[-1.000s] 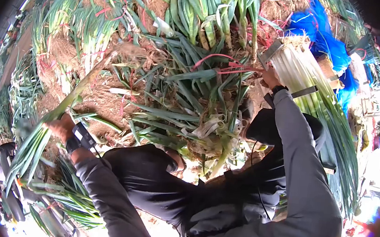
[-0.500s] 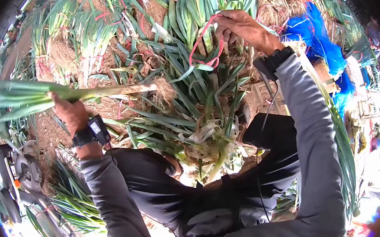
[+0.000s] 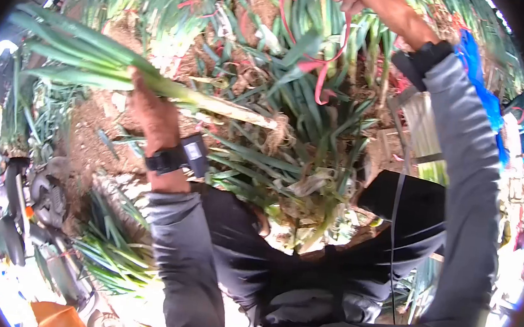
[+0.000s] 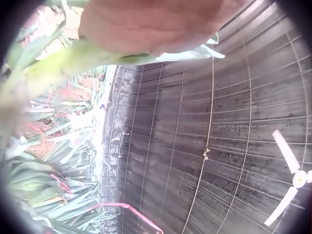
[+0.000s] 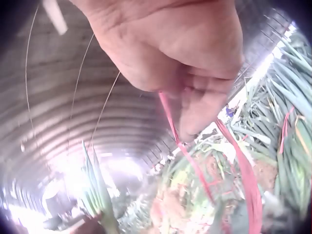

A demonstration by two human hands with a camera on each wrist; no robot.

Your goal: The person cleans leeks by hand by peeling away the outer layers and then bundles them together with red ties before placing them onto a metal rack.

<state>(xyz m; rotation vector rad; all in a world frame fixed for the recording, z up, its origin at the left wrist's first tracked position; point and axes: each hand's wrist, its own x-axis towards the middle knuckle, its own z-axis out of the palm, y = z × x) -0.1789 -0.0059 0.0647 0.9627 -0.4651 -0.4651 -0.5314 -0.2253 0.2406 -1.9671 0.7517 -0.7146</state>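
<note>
My left hand (image 3: 156, 115) grips a leek (image 3: 223, 104) partway along, its green leaves fanning to the left and its rooty white end pointing right. The left wrist view shows that hand (image 4: 156, 24) from close by, with the blurred stalk (image 4: 53, 68) running under it. Up at the far side, my right hand (image 3: 384, 8) pinches a pink plastic tie (image 3: 321, 86). Two strands of the tie (image 5: 251, 195) hang from its curled fingers in the right wrist view. Below the tie, a heap of loose leeks (image 3: 274, 165) lies between my knees.
Tied leek bundles (image 3: 365, 41) stand along the far side. To the right, beside my sleeve, a pale leek bundle (image 3: 422, 122) rests by a metal bar, with blue sheeting (image 3: 486, 97) beyond. A scooter (image 3: 50, 197) stands at the lower left.
The leek has swung from roots pointing up to roots pointing right, and my left hand has moved right. My right hand has left the pale bundle's side and moved up with the pink tie.
</note>
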